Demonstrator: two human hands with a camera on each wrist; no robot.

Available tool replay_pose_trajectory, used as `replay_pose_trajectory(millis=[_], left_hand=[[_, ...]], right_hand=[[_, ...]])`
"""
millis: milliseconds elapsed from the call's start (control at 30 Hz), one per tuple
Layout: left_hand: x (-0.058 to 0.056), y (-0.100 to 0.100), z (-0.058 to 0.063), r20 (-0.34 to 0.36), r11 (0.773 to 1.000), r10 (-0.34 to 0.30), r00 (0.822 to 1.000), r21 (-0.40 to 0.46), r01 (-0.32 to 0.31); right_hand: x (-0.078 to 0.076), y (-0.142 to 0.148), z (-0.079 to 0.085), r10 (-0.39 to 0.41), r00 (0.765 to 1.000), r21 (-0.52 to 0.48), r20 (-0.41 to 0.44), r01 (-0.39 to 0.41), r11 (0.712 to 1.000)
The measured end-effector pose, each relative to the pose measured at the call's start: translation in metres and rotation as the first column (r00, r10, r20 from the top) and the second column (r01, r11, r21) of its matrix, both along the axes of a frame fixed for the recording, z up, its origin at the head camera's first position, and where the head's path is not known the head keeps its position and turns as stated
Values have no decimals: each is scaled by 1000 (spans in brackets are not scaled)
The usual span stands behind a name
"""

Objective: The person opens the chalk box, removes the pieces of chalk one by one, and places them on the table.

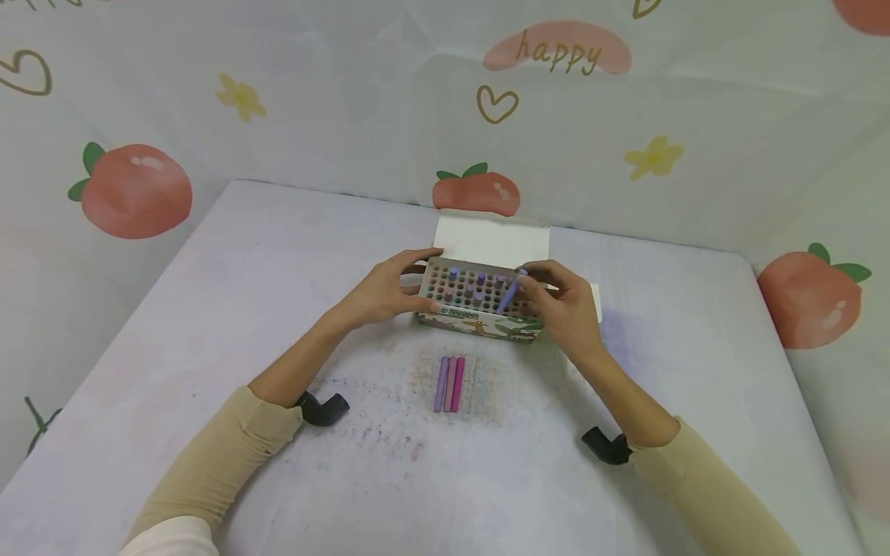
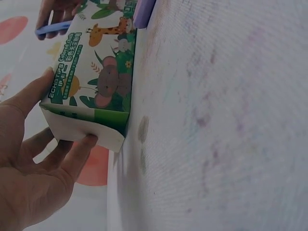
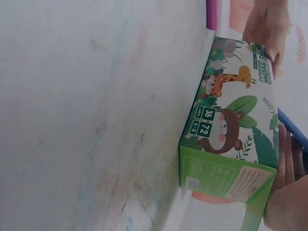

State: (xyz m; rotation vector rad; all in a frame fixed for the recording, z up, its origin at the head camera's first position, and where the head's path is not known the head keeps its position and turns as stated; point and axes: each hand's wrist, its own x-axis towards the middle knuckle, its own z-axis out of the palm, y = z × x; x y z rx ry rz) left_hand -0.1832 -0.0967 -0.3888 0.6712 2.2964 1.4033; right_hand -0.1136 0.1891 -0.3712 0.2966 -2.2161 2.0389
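An open chalk box (image 1: 480, 326) with cartoon animals on its sides stands on the table. Several purple, blue and pinkish chalk sticks poke up from its grid of holes. My left hand (image 1: 381, 289) holds the box's left end, thumb along the front top edge and fingers at the end and back; the left wrist view shows this hand (image 2: 43, 159) at the loose white end flap (image 2: 84, 130). Over the right part of the grid, my right hand (image 1: 562, 305) pinches a blue-violet chalk stick (image 1: 511, 292), tilted, its lower end at the front row of holes.
Three chalk sticks (image 1: 450, 384), purple, dusty pink and magenta, lie side by side in front of the box. Behind it the white lid (image 1: 494, 235) stands raised. Chalk smudges mark the pale tabletop (image 1: 375, 479). A printed cloth (image 1: 348, 116) hangs behind the table.
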Motion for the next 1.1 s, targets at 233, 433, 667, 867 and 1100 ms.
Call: replay_pose_trajectory(millis=[233, 433, 667, 867, 1100], left_hand=[[1, 0, 1, 3, 1000, 2, 1000, -3, -2], [2, -1, 1, 0, 1000, -2, 1000, -8, 2], [1, 0, 2, -5, 1000, -9, 1000, -11, 9], [1, 1, 3, -3, 1000, -8, 1000, -13, 7], [1, 1, 5, 2, 1000, -2, 1000, -21, 2]], right_hand=[[10, -1, 3, 11, 999, 20, 41, -12, 1000], [20, -5, 4, 16, 995, 33, 101, -20, 999], [34, -12, 8, 34, 979, 37, 199, -42, 998], [39, -15, 6, 34, 959, 44, 281, -48, 998], [42, -17, 1, 56, 936, 13, 348, -64, 998]])
